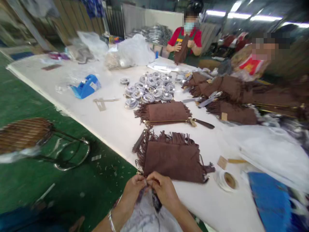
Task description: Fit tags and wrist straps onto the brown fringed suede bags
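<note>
My left hand point(134, 188) and my right hand point(162, 187) meet at the table's near edge, fingertips pinched together. A dark strap point(156, 202) hangs down from under my right hand's fingers. What the left fingertips pinch is too small to make out. Just beyond my fingers lies a brown fringed bag point(172, 161), flat on the table, its left corner close to the fingertips. Behind it rests a second brown fringed bag point(169, 112) with a gold zip and a dark wrist strap point(204, 123).
Coiled grey cords point(149, 86) are heaped mid-table. A blue tape dispenser point(86, 86) sits left, a tape roll point(226, 181) right. More brown bags point(224, 90) pile up at right. Two people are across the table; one holds a brown piece point(182, 50). A stool point(26, 135) stands left.
</note>
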### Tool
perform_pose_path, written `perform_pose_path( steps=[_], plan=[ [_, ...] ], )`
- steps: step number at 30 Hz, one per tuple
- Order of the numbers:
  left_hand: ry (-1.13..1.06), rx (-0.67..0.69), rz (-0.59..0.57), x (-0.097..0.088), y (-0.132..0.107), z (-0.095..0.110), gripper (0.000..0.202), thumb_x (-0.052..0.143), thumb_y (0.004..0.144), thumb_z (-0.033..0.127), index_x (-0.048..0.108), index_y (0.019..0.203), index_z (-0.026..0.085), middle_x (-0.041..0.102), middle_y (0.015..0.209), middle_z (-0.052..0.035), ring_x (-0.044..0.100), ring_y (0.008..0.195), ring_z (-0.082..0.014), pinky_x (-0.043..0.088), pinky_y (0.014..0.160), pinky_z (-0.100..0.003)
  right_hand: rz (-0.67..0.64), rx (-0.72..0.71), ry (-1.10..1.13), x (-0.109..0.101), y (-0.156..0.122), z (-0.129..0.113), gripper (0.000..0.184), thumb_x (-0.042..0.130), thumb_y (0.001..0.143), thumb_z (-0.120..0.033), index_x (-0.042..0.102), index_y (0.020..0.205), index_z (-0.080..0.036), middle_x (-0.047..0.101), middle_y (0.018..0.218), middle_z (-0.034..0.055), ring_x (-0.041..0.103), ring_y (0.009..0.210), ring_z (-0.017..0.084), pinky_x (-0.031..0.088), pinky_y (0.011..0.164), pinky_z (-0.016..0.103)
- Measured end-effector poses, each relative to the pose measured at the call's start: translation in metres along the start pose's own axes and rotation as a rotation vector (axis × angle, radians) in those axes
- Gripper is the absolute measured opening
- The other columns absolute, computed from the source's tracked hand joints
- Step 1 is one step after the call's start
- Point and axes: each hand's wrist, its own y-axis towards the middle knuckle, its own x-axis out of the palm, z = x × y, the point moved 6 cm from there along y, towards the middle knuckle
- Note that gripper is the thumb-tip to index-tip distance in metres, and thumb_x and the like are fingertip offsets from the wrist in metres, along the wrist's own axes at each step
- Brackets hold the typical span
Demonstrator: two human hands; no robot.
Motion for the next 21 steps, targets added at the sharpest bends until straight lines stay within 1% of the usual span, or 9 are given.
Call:
perform_pose_path(
  steps=[6, 11, 17, 21],
  plan=[
    [-0.051, 0.028, 0.009, 0.000, 0.004, 0.000, 0.020, 0.068, 0.072, 0.031, 0.059, 0.076, 0.014, 0.059, 0.062, -0.0022, 0.052, 0.057, -0.0136, 0.038, 0.057, -0.022, 0.038, 0.021, -0.102, 0.004, 0.002, 0.000, 0.023, 0.043, 0.082, -0.014, 0.064, 0.082, -0.023, 0.067, 0.068, -0.0051, 0.060, 0.064, 0.010, 0.036, 0.062, 0.017],
    [-0.098, 0.009, -0.001, 0.000, 0.003, -0.003, 0.018, 0.068, 0.074, 0.030, 0.059, 0.077, 0.014, 0.059, 0.063, -0.0014, 0.051, 0.058, -0.0129, 0.039, 0.058, -0.022, 0.079, 0.002, -0.214, 0.003, 0.001, -0.001, 0.023, 0.041, 0.085, -0.015, 0.063, 0.081, -0.024, 0.066, 0.069, -0.0049, 0.060, 0.066, 0.011, 0.035, 0.062, 0.018],
    [-0.022, 0.032, 0.010, -0.004, 0.003, -0.005, 0.017, 0.067, 0.077, 0.030, 0.060, 0.079, 0.014, 0.061, 0.070, -0.0034, 0.052, 0.063, -0.0139, 0.040, 0.060, -0.023, 0.094, 0.022, -0.397, 0.003, 0.000, -0.009, 0.020, 0.042, 0.086, -0.016, 0.060, 0.082, -0.024, 0.067, 0.071, -0.0043, 0.062, 0.067, 0.012, 0.033, 0.060, 0.019],
    [0.021, 0.060, 0.005, -0.006, 0.005, -0.010, 0.017, 0.065, 0.078, 0.030, 0.060, 0.080, 0.015, 0.063, 0.072, -0.0037, 0.053, 0.064, -0.0148, 0.041, 0.061, -0.023, 0.090, 0.025, -0.454, 0.004, 0.000, -0.012, 0.019, 0.042, 0.087, -0.019, 0.059, 0.080, -0.023, 0.067, 0.073, -0.0032, 0.062, 0.066, 0.012, 0.033, 0.059, 0.020]
  ],
)
